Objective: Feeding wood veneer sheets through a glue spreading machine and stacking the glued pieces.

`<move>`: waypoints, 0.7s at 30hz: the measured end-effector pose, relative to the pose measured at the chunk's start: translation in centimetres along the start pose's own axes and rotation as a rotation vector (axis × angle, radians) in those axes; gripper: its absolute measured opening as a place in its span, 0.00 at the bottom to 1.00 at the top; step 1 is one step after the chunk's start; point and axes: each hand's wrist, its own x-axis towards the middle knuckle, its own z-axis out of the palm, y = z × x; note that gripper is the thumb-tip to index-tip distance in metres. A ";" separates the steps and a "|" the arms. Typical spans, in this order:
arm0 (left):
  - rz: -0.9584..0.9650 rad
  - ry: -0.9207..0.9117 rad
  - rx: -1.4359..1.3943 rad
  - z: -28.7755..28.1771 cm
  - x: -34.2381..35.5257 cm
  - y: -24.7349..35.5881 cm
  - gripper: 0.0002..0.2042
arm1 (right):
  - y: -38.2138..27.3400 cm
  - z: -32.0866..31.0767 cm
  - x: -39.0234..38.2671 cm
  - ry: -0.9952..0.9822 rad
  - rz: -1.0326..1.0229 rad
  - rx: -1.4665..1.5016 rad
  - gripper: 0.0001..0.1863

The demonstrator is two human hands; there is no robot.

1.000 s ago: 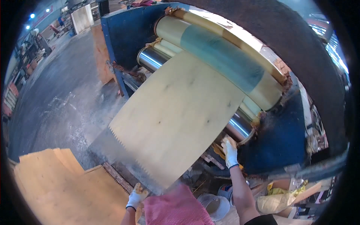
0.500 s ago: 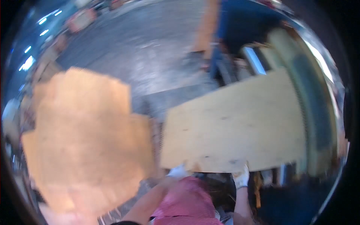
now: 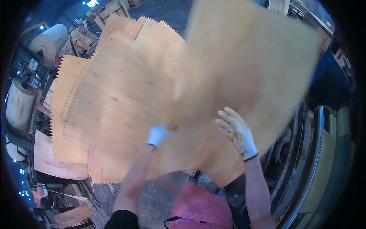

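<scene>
L hand (image 3: 158, 134) mid-frame is blurred; its fingers smear into the wood behind, so can't tell if it grips. Big pale sheet (image 3: 251, 68), upper R, also blurred, top cut off by frame's upper edge; it hides part of the stack (image 3: 106, 91). Unclear if R hand (image 3: 237, 133) touches it. 3 things cut at btm edge: pink apron (image 3: 202, 210), black sleeve (image 3: 121, 220), R forearm (image 3: 257, 191). Rollers (image 3: 344, 160), lower R, run into dark rim. Small machine parts (image 3: 36, 78), far L, too tiny to ID.
</scene>
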 end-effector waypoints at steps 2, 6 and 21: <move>-0.009 0.468 0.045 -9.8 0.3 -8.3 0.28 | -0.4 0.6 -2.3 0.039 0.025 -0.085 0.28; -0.356 0.963 0.393 -22.3 -2.0 -7.5 0.31 | -1.3 -6.6 -9.9 0.454 0.022 -0.280 0.26; 0.365 -0.325 0.198 8.9 -0.7 8.6 0.31 | 0.5 -44.8 -59.8 1.723 -0.232 -0.462 0.36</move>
